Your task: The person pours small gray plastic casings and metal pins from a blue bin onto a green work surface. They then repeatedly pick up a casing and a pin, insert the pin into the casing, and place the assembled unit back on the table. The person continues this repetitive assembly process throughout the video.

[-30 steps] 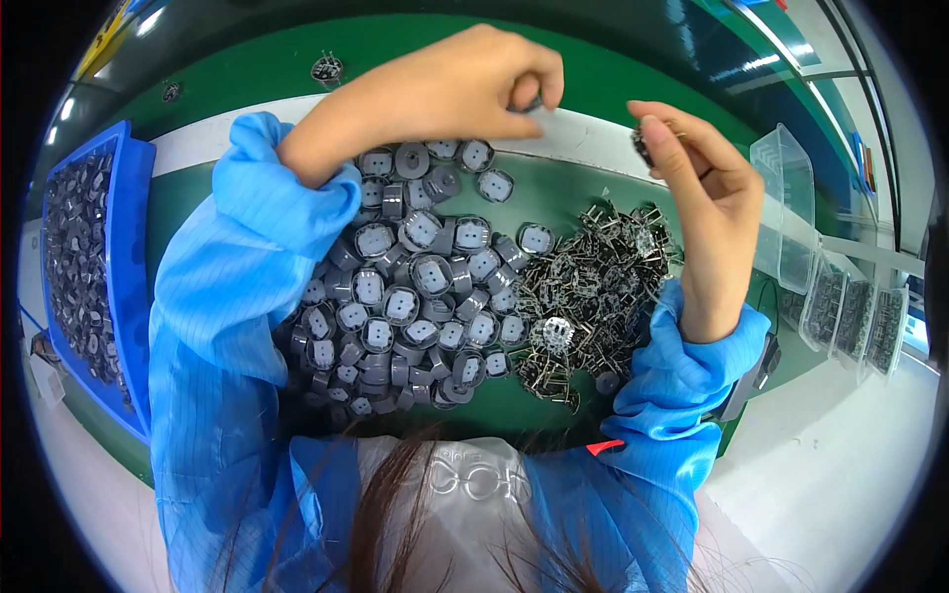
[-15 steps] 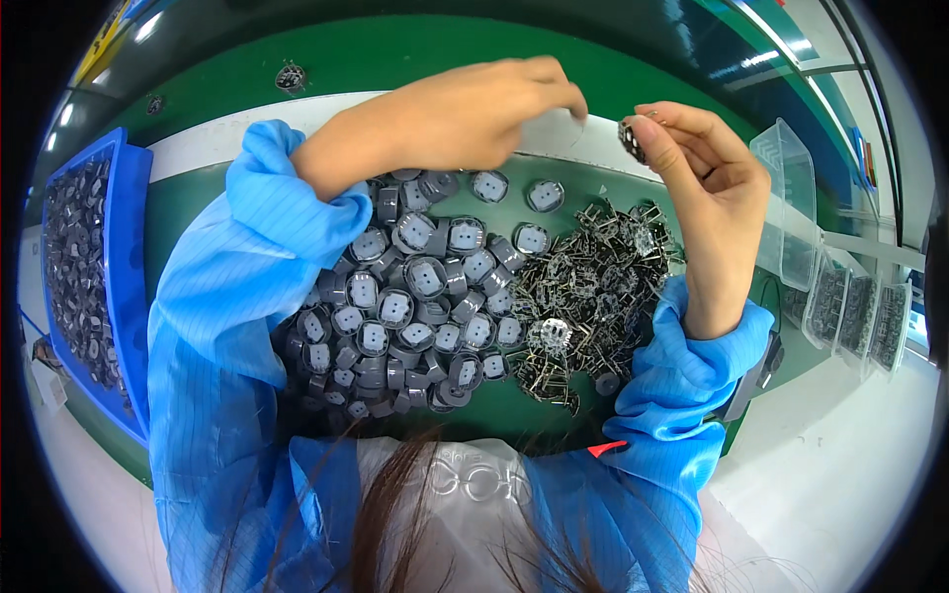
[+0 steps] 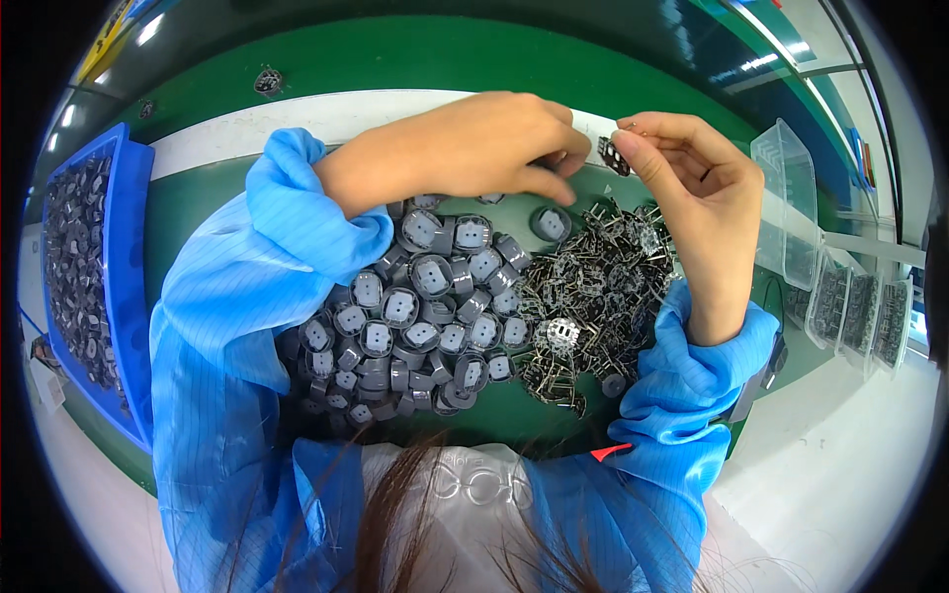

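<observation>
My left hand (image 3: 494, 148) hovers with bent fingers and thumb apart, seemingly holding nothing. Just below its fingertips sits a lone grey round plastic cap (image 3: 551, 224) with a pale face. Between thumb and fingertips, my right hand (image 3: 702, 173) pinches a small dark metal-pronged part (image 3: 613, 155). A heap of similar grey caps (image 3: 400, 306) covers the middle of the green table. To its right lies a tangled pile of metal contact pieces (image 3: 593, 282), beneath my right wrist.
A blue tray (image 3: 133, 247) full of grey parts stands at the left. Clear plastic bins (image 3: 786, 188) line the right side, some holding dark parts. Beyond a white rail (image 3: 217, 133) runs a green belt (image 3: 415, 54) carrying an assembled piece (image 3: 268, 81).
My left hand has come down nearer the lone cap and its thumb has spread. My right hand shifted slightly left with its part. The pieces on the belt moved left.
</observation>
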### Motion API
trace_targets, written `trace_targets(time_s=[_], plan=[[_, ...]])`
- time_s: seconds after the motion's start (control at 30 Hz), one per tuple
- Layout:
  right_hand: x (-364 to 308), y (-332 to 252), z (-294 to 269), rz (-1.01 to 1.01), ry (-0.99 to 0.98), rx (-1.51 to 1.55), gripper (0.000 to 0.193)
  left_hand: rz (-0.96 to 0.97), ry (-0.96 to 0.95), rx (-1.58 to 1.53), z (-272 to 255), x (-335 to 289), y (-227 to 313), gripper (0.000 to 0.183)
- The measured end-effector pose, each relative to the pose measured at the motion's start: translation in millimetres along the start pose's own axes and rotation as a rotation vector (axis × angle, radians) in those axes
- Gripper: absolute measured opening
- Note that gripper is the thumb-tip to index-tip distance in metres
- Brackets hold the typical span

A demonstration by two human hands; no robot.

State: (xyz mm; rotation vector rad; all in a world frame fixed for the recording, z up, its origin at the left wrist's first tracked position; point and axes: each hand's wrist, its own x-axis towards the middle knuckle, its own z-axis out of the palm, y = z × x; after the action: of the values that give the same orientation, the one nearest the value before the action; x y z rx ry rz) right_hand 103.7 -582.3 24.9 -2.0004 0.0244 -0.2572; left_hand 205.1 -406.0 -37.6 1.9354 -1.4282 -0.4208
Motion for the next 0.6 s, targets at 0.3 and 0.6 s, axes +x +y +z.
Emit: trace_targets(time_s=[0.3, 0.6], plan=[[0, 1, 3, -0.021, 0.005, -0.014, 0.012, 0.164, -0.165, -0.001, -17, -9, -14, 0.038], [0, 2, 4, -0.013, -0.001, -0.012, 0.013, -0.18, -0.102, 0.156, -24, 4, 15, 0.029]])
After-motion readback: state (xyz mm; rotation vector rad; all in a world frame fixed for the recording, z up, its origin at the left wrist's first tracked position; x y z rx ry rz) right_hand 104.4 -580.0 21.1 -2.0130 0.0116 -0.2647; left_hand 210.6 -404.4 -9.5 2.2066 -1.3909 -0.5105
